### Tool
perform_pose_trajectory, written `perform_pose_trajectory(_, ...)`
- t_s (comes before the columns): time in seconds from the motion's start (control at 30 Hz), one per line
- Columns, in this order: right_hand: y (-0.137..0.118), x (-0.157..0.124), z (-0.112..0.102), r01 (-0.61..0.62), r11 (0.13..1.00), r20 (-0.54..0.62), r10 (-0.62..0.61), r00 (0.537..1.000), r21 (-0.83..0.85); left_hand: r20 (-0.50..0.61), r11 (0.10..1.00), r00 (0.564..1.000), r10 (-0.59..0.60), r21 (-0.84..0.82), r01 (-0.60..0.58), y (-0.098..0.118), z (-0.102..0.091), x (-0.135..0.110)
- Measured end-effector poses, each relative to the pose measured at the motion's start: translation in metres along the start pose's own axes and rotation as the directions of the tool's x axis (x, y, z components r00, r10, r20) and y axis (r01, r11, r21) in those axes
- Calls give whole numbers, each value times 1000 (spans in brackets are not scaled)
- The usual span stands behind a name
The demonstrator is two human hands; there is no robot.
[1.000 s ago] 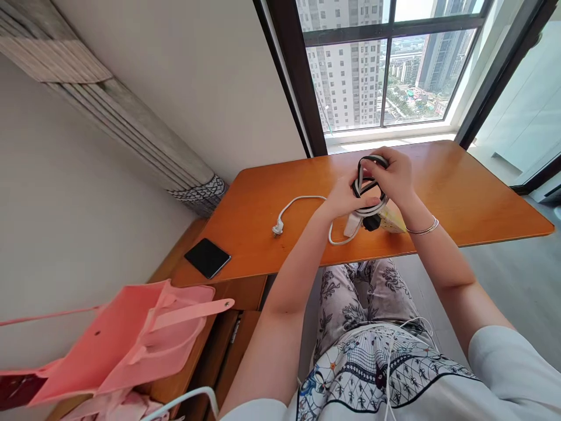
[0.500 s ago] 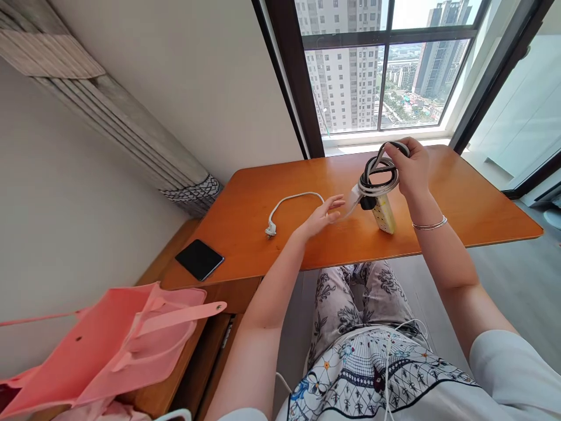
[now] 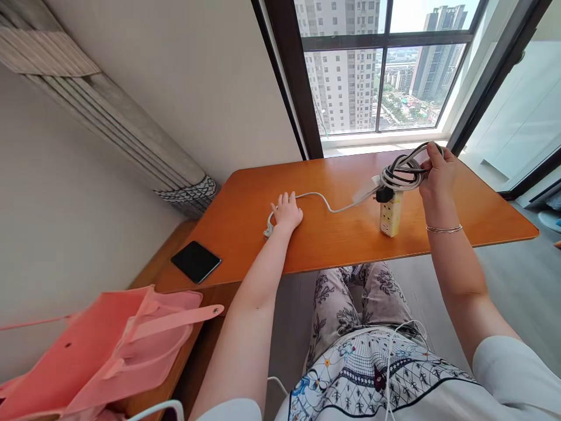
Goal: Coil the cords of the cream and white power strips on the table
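My right hand (image 3: 438, 175) is closed around a coiled bundle of grey and black cable (image 3: 403, 169), held above the orange table (image 3: 324, 234). A pale yellow power strip (image 3: 390, 215) hangs upright from the coil, with a black plug in its top end. From the coil a white cord (image 3: 326, 204) runs left across the table to its plug (image 3: 267, 231). My left hand (image 3: 287, 211) lies on the table over the cord close to that plug, fingers curled down onto it.
A black phone (image 3: 195, 261) lies on a lower wooden surface left of the table. A pink bag (image 3: 109, 351) sits at the bottom left. A large window (image 3: 377, 64) stands behind the table, with a folded mat (image 3: 131, 128) leaning along the left wall.
My left hand let go of the coil and slid left along the white cord to its plug. My right hand carried the coil and power strip to the right.
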State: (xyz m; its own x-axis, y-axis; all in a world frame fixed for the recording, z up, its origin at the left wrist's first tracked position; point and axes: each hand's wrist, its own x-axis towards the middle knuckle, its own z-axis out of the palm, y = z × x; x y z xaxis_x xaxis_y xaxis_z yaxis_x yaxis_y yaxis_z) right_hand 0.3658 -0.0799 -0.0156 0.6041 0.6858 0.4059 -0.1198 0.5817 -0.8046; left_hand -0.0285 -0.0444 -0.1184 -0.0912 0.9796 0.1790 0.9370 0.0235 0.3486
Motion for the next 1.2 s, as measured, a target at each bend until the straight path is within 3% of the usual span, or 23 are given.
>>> perform_pose_trajectory(0.07,0,1,-7,-7,1000,-17,7,1000,12,-19,973,984,-178,-153,173,-17,-11,4)
perform_pose_trajectory(0.13,-1,0,-10,-20,1000,-33,20,999,23,6,943,972,-234,-242,229,-29,-23,8)
perform_pose_trajectory(0.23,-4,-7,-7,-36,999,-43,38,998,40,33,912,972,-231,-341,228,-33,-36,14)
perform_pose_trajectory(0.33,-8,-16,2,-58,997,-19,59,998,48,90,852,977,-194,-479,213,-17,-42,20)
perform_pose_trajectory(0.4,-10,-24,9,-76,996,26,75,997,35,102,802,983,-150,-570,181,2,-44,24)
perform_pose_trajectory(0.5,-14,-39,24,-94,996,139,94,986,-3,24,731,997,-76,-678,72,43,-52,26)
perform_pose_trajectory(0.57,-18,-53,36,-105,994,212,106,971,-16,-108,630,992,61,-767,-122,78,-61,23)
perform_pose_trajectory(0.67,-25,-75,55,-108,993,300,115,947,-40,-178,505,929,324,-798,-329,133,-75,11)
perform_pose_trajectory(0.8,-35,-93,70,-30,994,389,70,919,-108,-82,459,830,552,-801,-385,182,-89,-11)
perform_pose_trajectory(0.9,-39,-95,73,85,983,395,-15,919,-161,-103,422,786,610,-797,-432,191,-96,-22)
perform_pose_trajectory(1.03,-38,-92,71,225,946,355,-133,926,-233,-131,407,724,677,-753,-517,184,-105,-30)
perform_pose_trajectory(1.2,-28,-89,72,85,985,410,-17,912,-149,-116,503,701,703,-616,-606,179,-106,-36)
